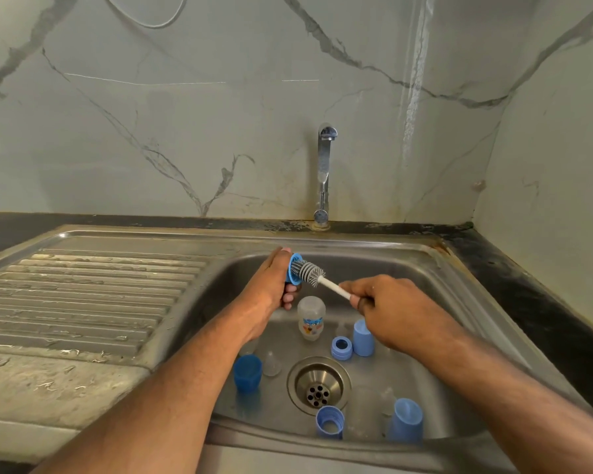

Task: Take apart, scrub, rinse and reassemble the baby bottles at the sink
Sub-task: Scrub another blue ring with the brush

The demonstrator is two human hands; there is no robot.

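Left hand (275, 282) gripping a blue collar ring (294, 269) over the sink (459, 302), right hand (387, 307) pinching the bottle brush (317, 272) handle (bristles against the ring), clear bottle (310, 318) lying below

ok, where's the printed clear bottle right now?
Head view: the clear bottle lies in the sink, just below both hands, above the drain.

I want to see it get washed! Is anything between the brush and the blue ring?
No. The brush bristles already poke into the blue ring held by the left hand. The right hand holds the white handle, and nothing blocks them.
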